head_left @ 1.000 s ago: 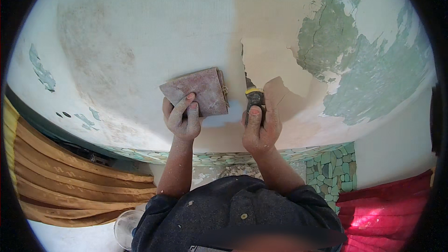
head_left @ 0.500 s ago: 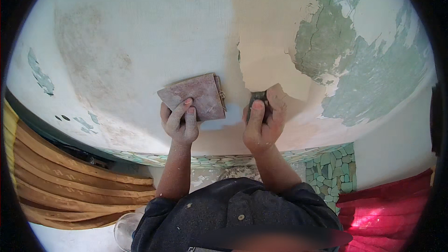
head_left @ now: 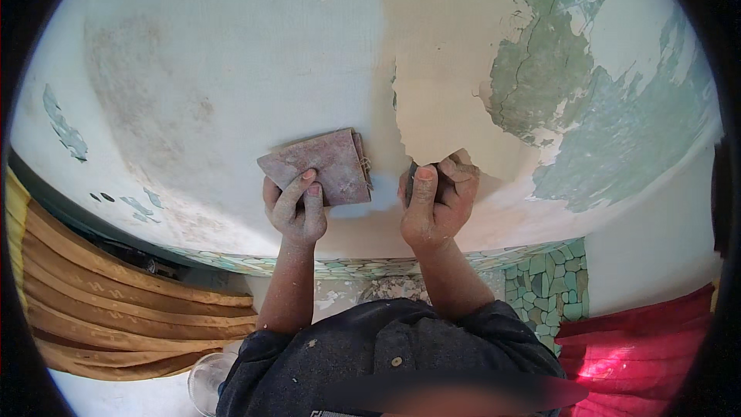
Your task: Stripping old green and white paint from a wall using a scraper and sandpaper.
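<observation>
My left hand grips a folded sheet of sandpaper, reddish brown and dusty, thumb and fingers pressed on its lower edge. A frayed edge shows on the sheet's right side. To the right, my right hand is closed round a dark-handled tool; only a short strip shows beside the thumb, and its working end cannot be made out. This hand is at the lower end of a beige bare patch on the wall, which has ragged edges. Pale dust coats both hands.
Green-grey patches of peeled wall with cracks lie at the upper right. A green stone-patterned strip runs along the wall's lower part. Orange-brown curtain hangs at left, red cloth at right. A clear round container stands at lower left.
My right hand has moved slightly downward on the wall, and its fingers are more curled. My left hand and the sandpaper have shifted down a little.
</observation>
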Action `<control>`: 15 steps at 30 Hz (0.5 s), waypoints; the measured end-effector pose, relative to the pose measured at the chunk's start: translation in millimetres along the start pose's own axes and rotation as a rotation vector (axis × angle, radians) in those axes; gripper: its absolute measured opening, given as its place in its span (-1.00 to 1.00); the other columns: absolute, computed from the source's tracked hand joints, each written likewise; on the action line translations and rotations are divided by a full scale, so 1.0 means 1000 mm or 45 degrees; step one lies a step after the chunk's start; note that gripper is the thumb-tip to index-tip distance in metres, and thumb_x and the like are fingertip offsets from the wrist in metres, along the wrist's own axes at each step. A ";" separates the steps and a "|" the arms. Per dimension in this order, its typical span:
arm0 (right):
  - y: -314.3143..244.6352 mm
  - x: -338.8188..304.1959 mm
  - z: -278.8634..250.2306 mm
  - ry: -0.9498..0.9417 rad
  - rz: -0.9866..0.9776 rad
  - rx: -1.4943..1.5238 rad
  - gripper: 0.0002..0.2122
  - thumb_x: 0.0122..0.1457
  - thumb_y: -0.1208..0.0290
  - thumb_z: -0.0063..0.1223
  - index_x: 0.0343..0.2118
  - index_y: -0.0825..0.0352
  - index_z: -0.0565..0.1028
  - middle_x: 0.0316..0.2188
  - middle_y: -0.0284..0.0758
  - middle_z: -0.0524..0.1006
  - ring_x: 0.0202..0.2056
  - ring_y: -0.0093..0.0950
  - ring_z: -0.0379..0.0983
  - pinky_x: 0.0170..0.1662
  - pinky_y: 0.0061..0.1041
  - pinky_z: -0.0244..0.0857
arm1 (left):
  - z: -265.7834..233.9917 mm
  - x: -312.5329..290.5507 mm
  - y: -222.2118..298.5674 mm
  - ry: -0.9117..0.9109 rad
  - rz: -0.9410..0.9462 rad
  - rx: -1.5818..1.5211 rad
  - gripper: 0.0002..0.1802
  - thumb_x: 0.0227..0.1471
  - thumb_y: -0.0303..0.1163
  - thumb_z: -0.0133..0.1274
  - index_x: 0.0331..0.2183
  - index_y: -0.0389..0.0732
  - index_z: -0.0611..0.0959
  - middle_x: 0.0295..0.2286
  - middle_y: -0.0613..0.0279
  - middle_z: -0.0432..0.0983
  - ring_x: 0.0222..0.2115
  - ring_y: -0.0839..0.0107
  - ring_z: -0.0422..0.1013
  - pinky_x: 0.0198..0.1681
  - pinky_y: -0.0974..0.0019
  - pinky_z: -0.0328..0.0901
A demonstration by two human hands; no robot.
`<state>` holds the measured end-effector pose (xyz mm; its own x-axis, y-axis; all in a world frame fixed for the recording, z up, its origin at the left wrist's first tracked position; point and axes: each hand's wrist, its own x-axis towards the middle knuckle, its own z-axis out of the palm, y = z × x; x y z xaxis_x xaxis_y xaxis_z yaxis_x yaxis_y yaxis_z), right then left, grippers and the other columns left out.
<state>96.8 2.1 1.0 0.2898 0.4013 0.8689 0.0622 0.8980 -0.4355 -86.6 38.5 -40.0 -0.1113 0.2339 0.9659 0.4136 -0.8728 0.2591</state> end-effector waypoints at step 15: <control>-0.005 -0.026 -0.012 0.107 0.132 -0.026 -0.77 0.27 0.65 -0.17 -0.05 0.42 0.17 -0.37 -0.12 0.39 -0.57 -0.56 0.32 -0.56 -0.58 0.22 | -0.001 0.000 -0.002 -0.008 0.042 -0.013 -0.78 0.09 -0.48 0.07 -0.18 -0.26 0.60 -0.11 -0.10 0.36 -0.11 0.06 0.38 -0.03 0.08 0.29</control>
<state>100.6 -15.4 -22.0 0.3744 0.4743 0.7968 0.0469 0.8485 -0.5271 -88.5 39.7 -40.7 -0.0921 0.2079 0.9738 0.4073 -0.8846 0.2273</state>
